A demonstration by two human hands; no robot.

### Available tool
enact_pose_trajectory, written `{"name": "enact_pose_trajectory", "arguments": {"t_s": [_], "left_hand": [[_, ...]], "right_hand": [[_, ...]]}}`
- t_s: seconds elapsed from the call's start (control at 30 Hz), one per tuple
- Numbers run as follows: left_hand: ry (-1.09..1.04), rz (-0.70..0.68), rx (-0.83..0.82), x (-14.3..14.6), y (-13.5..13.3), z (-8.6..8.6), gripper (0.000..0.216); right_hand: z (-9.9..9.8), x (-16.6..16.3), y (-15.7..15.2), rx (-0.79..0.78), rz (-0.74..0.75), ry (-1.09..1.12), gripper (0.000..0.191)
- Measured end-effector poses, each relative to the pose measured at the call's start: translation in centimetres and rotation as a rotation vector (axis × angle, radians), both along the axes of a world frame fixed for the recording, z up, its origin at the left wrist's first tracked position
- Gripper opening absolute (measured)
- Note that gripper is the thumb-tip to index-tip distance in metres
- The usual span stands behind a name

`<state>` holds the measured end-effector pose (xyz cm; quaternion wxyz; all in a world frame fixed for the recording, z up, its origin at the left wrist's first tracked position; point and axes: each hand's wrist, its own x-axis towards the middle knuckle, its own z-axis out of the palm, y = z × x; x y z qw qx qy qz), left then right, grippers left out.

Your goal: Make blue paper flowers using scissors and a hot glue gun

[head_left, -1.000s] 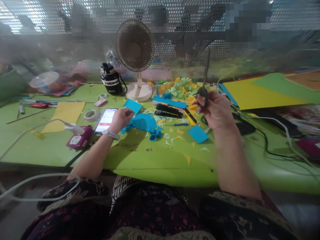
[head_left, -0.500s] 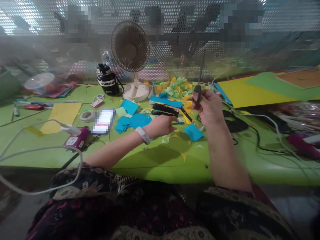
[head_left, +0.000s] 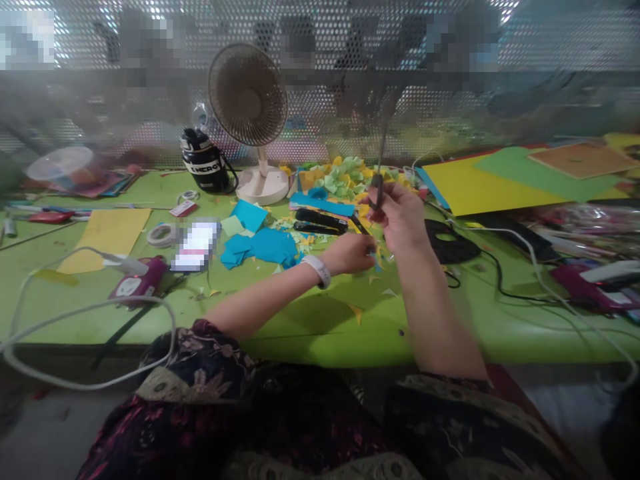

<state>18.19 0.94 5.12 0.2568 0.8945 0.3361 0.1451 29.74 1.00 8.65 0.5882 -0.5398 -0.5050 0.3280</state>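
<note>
My right hand [head_left: 397, 217] is raised over the green table [head_left: 310, 320], closed on the handle of dark scissors [head_left: 377, 187] whose blades point up. My left hand [head_left: 350, 253] reaches across to just beside my right wrist, a white band on its wrist. Its fingers are curled on a small blue paper piece [head_left: 376, 263], which is mostly hidden behind my right forearm. A heap of cut blue paper [head_left: 265, 245] lies to the left of my left hand. Small yellow and green offcuts are scattered around both hands.
A desk fan [head_left: 247, 97] and a black mug [head_left: 203, 163] stand at the back. A phone [head_left: 195, 239], tape roll [head_left: 161, 233], pink device [head_left: 135, 283] and yellow sheet [head_left: 103, 230] lie left. A black stapler [head_left: 317, 219], crumpled paper pile [head_left: 345, 177], large yellow sheet [head_left: 475, 190] and cables [head_left: 500, 273] lie centre and right.
My left hand has left the blue paper heap by the phone and moved right to the small blue piece under my right wrist. My right hand keeps the scissors upright.
</note>
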Motion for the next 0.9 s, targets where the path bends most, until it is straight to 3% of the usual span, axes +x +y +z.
{"name": "enact_pose_trajectory", "arguments": {"t_s": [0.17,0.3,0.4,0.5,0.6,0.77,0.9], "left_hand": [[-0.635,0.176,-0.363,-5.5,0.2,-0.3,0.017],[-1.036,0.338,-0.56,-9.3,-0.3,-0.5,0.057],[-1.222,0.476,-0.679,-11.0,-0.6,-0.9,0.055],[-1.318,0.586,-0.808,-11.7,-1.0,-1.5,0.038],[-1.36,0.625,-0.9,-11.7,-1.6,-2.1,0.038],[-1.264,0.579,-0.942,-11.6,-2.3,-2.8,0.043],[-1.063,0.485,-0.929,-12.1,-2.4,-2.8,0.039]], "right_hand": [[0.1,-0.6,-0.3,-0.014,0.02,0.017,0.036],[-0.8,-1.8,-0.3,-0.069,0.11,0.027,0.043],[-1.6,-3.2,-0.3,-0.1,0.147,0.044,0.05],[-2.2,-4.7,-0.7,-0.141,0.203,0.01,0.055],[-2.6,-5.7,-1.2,-0.146,0.235,-0.039,0.057],[-2.8,-6.3,-1.8,-0.11,0.244,-0.049,0.055],[-2.9,-6.4,-1.9,-0.106,0.252,-0.065,0.054]]}}
